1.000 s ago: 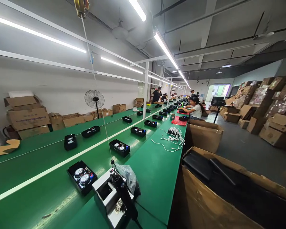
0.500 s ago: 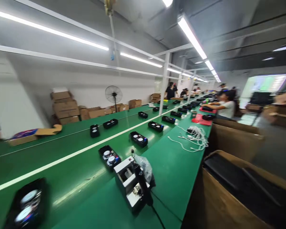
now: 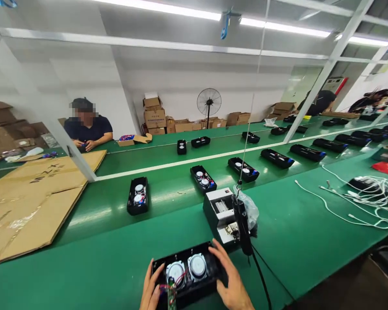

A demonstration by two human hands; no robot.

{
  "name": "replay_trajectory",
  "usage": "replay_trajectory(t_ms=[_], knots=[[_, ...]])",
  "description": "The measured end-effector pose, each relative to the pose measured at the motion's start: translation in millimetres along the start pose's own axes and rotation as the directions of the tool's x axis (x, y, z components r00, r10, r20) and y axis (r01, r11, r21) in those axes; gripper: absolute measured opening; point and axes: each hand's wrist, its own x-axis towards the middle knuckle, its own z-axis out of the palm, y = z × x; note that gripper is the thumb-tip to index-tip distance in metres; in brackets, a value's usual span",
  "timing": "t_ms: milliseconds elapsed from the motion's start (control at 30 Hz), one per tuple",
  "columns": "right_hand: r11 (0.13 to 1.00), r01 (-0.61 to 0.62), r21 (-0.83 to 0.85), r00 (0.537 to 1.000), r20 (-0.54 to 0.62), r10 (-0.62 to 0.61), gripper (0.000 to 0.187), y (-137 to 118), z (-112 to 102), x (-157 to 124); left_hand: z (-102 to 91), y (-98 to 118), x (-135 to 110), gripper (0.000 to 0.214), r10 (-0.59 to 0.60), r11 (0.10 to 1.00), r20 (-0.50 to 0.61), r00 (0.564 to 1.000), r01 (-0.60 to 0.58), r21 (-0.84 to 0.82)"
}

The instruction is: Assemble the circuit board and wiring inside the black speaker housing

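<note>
Black plastic speaker housing (image 3: 189, 275) with two round silver drivers sits open side up on the green table (image 3: 84, 275), long axis running left to right, just in front of the small black-and-white box fixture (image 3: 220, 212). Left hand (image 3: 151, 292) and right hand (image 3: 230, 280) grip its two ends. Flattened brown cardboard (image 3: 35, 193) far left has handwriting I can't read.

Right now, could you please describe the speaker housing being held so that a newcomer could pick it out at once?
Start at the long green table and come to its near edge at the bottom of the view. There a black speaker housing with two round silver speakers lies between the left hand and the right hand. Unlike the similar housings farther along, it alone is touched by hands, and red wires trail from it.
</note>
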Motion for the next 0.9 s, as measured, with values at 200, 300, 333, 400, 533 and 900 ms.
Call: replay_trajectory(t_ms=[200, 300, 333, 400, 533, 900], knots=[[0.972, 0.219, -0.086, 0.976, 0.011, -0.219, 0.038, -54, 3, -5, -5.2, 28, -13, 0.044, -0.084, 0.992, 0.061, 0.995, 0.089, -0.087], [0.923, 0.376, -0.084, 0.923, 0.124, -0.365, 0.043, -69, 34, -9, -12.1, 37, -11, 0.043, -0.061, 0.993, 0.095, 0.994, 0.070, -0.098], [0.909, 0.408, -0.088, 0.909, 0.129, -0.395, 0.045, -72, 47, -10, -13.3, 38, -11, 0.044, -0.058, 0.993, 0.107, 0.993, 0.068, -0.096], [0.902, 0.420, -0.102, 0.907, 0.080, -0.413, 0.041, -76, 69, -11, -13.8, 41, -8, 0.047, -0.075, 0.992, 0.130, 0.989, 0.087, -0.088], [0.943, 0.333, 0.004, 0.943, -0.011, -0.333, 0.027, -82, 82, -2, -10.5, 40, -7, 0.058, -0.145, 0.984, 0.154, 0.977, 0.158, -0.077], [0.966, 0.248, 0.074, 0.893, 0.369, -0.257, 0.030, -80, 0, 56, -1.2, 68, 4, 0.027, 0.084, 0.993, -0.019, 0.996, -0.082, 0.087]])
